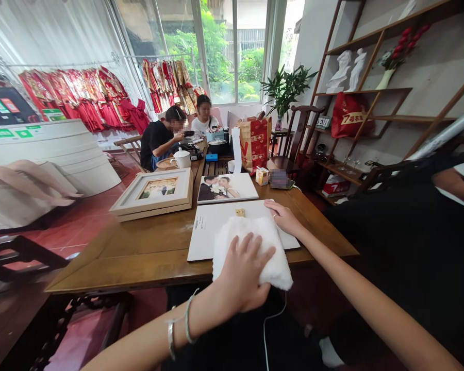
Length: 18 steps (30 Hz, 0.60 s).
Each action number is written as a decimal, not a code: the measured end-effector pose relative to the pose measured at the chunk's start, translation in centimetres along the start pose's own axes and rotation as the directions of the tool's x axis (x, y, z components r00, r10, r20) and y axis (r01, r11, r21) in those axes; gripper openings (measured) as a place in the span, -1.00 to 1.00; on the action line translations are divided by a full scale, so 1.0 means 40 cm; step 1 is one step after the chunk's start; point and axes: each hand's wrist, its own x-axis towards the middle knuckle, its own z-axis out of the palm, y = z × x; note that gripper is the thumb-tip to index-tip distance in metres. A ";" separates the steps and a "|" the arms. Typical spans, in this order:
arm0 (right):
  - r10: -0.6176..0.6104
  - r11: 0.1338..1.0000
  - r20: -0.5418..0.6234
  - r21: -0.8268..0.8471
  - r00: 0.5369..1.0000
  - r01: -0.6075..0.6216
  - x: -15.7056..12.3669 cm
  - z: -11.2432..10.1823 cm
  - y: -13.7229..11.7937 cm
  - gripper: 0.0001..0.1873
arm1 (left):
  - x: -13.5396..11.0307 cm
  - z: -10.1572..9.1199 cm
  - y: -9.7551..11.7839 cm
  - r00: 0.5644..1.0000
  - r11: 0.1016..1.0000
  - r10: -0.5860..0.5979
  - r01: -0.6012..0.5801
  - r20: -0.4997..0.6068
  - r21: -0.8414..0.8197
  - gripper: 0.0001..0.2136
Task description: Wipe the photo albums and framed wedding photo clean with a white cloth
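daylight comes through tall windows [235, 56] beside a pale curtain [62, 31], with green leaves [213, 38] outside. a wooden shelf [413, 119] stands against the pale wall [441, 62] on the right, near a dark wooden chair [298, 129]. the floor [88, 226] is red tile around a brown wooden table [127, 257].

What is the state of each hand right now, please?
Left hand: open, fingers spread on the white cloth.
Right hand: fingers on the white board by its right edge; whether it grips cannot be told.

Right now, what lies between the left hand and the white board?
In the head view, a white cloth lies between the left hand and the board.
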 end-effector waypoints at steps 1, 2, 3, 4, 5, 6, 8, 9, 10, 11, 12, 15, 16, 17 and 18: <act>-0.002 1.000 -0.001 -0.006 1.000 0.002 0.000 0.000 0.000 -0.55 | -0.001 -0.001 0.001 1.000 1.000 -0.001 0.001 0.000 -0.006 -0.40; -0.007 1.000 0.000 -0.011 1.000 0.007 0.000 -0.001 0.001 -0.54 | 0.004 -0.001 -0.002 1.000 1.000 -0.008 0.008 -0.004 -0.009 -0.41; -0.013 1.000 0.002 -0.017 1.000 0.013 0.000 -0.002 0.001 -0.54 | 0.013 -0.001 -0.009 1.000 1.000 -0.022 0.022 -0.010 -0.008 -0.42; -0.018 1.000 0.005 -0.023 1.000 0.018 0.000 -0.002 0.001 -0.54 | 0.027 0.000 -0.020 0.999 0.999 -0.040 0.040 -0.018 -0.004 -0.43; -0.021 0.999 0.008 -0.029 1.000 0.021 0.000 -0.002 0.001 -0.55 | 0.043 0.002 -0.033 0.998 0.998 -0.061 0.061 -0.028 0.005 -0.43; -0.020 0.999 0.009 -0.032 1.000 0.021 0.000 -0.003 0.001 -0.55 | 0.060 0.005 -0.048 0.996 0.996 -0.082 0.083 -0.038 0.017 -0.44; -0.013 0.999 0.007 -0.030 1.000 0.013 0.000 -0.002 0.000 -0.55 | 0.098 0.011 -0.081 0.991 0.991 -0.121 0.124 -0.059 0.047 -0.47; -0.008 1.000 0.004 -0.026 1.000 0.008 0.000 -0.002 0.001 -0.55 | 0.116 0.014 -0.097 0.988 0.988 -0.137 0.141 -0.069 0.062 -0.48; -0.005 1.000 0.001 -0.020 1.000 0.005 0.000 -0.001 0.001 -0.55 | 0.133 0.017 -0.112 0.985 0.985 -0.152 0.158 -0.080 0.075 -0.49; -0.005 1.000 -0.001 -0.014 1.000 0.005 0.000 -0.001 0.001 -0.55 | 0.150 0.020 -0.125 0.982 0.981 -0.166 0.174 -0.091 0.088 -0.49; -0.007 1.000 -0.002 -0.007 1.000 0.007 0.000 0.000 0.002 -0.55 | 0.166 0.022 -0.137 0.979 0.977 -0.178 0.187 -0.098 0.099 -0.50; -0.012 1.000 -0.004 -0.002 1.000 0.012 -0.001 0.000 0.004 -0.54 | 0.206 0.026 -0.162 0.970 0.965 -0.222 0.232 -0.095 0.120 -0.50; -0.011 1.000 -0.006 -0.007 1.000 0.011 -0.001 0.000 0.004 -0.55 | 0.217 0.026 -0.167 0.968 0.961 -0.236 0.246 -0.088 0.123 -0.50; -0.009 1.000 -0.008 -0.016 1.000 0.009 -0.001 0.000 0.003 -0.55 | 0.225 0.025 -0.171 0.965 0.959 -0.248 0.256 -0.082 0.124 -0.50; -0.007 1.000 -0.009 -0.025 1.000 0.007 -0.001 0.000 0.003 -0.56 | 0.232 0.023 -0.173 0.964 0.956 -0.256 0.264 -0.077 0.125 -0.50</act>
